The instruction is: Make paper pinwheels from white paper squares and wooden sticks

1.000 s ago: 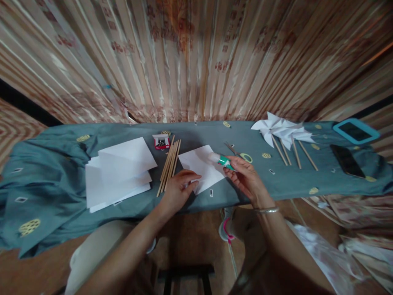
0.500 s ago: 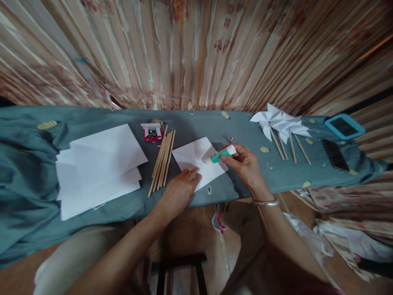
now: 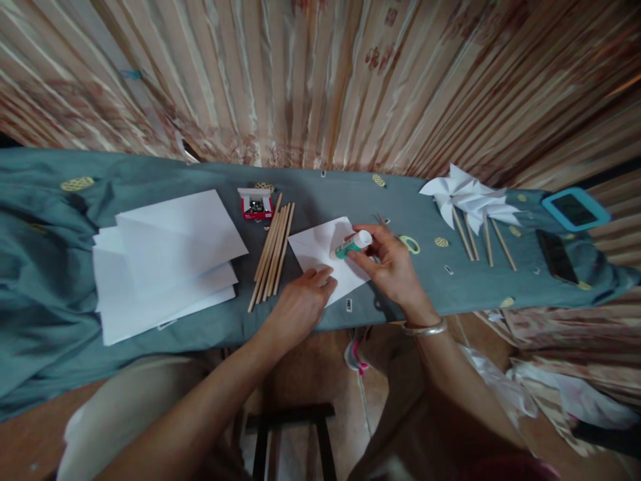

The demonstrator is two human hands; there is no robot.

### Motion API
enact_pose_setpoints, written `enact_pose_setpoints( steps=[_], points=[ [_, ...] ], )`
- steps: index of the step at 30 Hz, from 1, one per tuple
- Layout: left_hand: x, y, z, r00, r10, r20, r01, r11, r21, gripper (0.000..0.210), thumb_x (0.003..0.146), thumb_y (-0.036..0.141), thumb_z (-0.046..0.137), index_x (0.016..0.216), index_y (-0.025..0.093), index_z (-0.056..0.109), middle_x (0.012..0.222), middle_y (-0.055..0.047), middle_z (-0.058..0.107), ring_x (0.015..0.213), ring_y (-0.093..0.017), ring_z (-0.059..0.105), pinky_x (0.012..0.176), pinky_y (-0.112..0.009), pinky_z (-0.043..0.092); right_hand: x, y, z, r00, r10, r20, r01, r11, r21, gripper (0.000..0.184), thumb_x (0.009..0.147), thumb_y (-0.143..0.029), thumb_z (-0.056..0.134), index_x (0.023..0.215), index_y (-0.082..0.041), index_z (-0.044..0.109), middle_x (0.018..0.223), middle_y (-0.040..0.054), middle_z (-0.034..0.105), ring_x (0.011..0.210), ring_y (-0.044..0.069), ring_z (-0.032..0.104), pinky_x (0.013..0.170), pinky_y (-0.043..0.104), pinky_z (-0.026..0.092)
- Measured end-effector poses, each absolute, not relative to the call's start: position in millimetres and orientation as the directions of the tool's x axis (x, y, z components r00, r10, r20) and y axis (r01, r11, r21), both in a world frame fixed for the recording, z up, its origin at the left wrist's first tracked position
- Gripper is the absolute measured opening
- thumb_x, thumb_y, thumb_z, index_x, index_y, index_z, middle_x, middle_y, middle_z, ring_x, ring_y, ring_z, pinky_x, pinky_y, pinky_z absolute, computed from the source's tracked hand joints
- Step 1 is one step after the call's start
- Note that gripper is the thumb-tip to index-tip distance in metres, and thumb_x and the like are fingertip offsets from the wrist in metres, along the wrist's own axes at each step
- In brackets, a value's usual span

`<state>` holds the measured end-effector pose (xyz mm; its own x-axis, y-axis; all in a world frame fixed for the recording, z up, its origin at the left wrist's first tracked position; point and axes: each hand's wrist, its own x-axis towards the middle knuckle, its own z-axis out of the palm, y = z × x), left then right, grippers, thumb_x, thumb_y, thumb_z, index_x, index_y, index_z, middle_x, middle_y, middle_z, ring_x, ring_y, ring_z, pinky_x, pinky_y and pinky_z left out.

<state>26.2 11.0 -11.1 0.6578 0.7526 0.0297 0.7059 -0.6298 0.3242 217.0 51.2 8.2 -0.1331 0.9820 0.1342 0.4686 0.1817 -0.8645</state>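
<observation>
A square sheet of white paper [image 3: 320,238] lies on the cloth in front of me. My left hand [image 3: 303,300] rests on its near left part, fingers flat and pressing down, holding nothing. Between the fingers and thumb of my right hand [image 3: 393,264] is a green and white glue stick [image 3: 353,244], tilted with its lower end at the paper; the tip is too small to make out. Scissors with a pale green handle [image 3: 411,244] lie behind my right hand, partly hidden by it.
Left of the paper are several wooden sticks [image 3: 273,254], a red box of small metal pieces [image 3: 256,207] and stacked white sheets [image 3: 165,260]. To the right lie white paper pinwheels [image 3: 461,194] on sticks, a black phone [image 3: 555,256] and a blue-framed tablet [image 3: 575,208].
My right hand has moved the glue stick slightly and tipped it more upright over the paper. The scissors' handle has come into sight. My left hand stays on the sheet.
</observation>
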Motion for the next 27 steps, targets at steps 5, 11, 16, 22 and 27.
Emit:
enact_pose_setpoints(
  steps=[5,11,16,22,27],
  points=[
    [27,11,-11,0.660,0.750,0.035,0.698,-0.630,0.340,0.025,0.086,0.006,0.049,0.107,0.012,0.060,0.130,-0.015,0.058,0.105,-0.025,0.060,0.088,-0.038,0.054,215,48,14,-0.151,0.979,0.139,0.570,0.201,-0.797,0.051,0.081,-0.026,0.065,0.131,-0.024,0.052,0.093,0.0013,0.066,0.070,0.013,0.058,0.069,0.030,0.048],
    [27,11,-8,0.649,0.760,0.024,0.703,-0.612,0.361,0.025,0.086,0.006,0.048,0.107,0.013,0.061,0.128,-0.014,0.059,0.106,-0.024,0.060,0.089,-0.037,0.053,211,44,20,-0.202,0.961,0.190,0.650,0.276,-0.708,0.047,0.086,-0.026,0.060,0.132,-0.027,0.054,0.112,0.0035,0.067,0.072,0.014,0.061,0.073,0.031,0.051],
    [27,10,-9,0.653,0.756,0.032,0.700,-0.620,0.355,0.026,0.087,0.006,0.046,0.108,0.011,0.061,0.129,-0.015,0.058,0.105,-0.026,0.060,0.089,-0.038,0.053,208,39,28,-0.297,0.917,0.266,0.696,0.399,-0.597,0.044,0.090,-0.025,0.055,0.134,-0.027,0.053,0.126,0.0059,0.063,0.091,0.020,0.065,0.092,0.041,0.049],
    [27,10,-10,0.654,0.756,0.028,0.701,-0.620,0.353,0.026,0.088,0.007,0.046,0.108,0.011,0.062,0.130,-0.015,0.058,0.106,-0.026,0.060,0.088,-0.039,0.054,206,37,30,-0.319,0.904,0.284,0.741,0.425,-0.520,0.042,0.092,-0.025,0.051,0.135,-0.023,0.052,0.114,0.0081,0.068,0.097,0.024,0.064,0.091,0.044,0.049],
    [27,10,-10,0.654,0.756,0.038,0.698,-0.622,0.354,0.025,0.088,0.007,0.046,0.107,0.012,0.061,0.128,-0.014,0.059,0.104,-0.026,0.060,0.088,-0.039,0.054,204,37,30,-0.348,0.888,0.299,0.736,0.457,-0.499,0.042,0.093,-0.023,0.048,0.135,-0.023,0.051,0.118,0.0083,0.066,0.099,0.023,0.064,0.094,0.045,0.049]
  ],
)
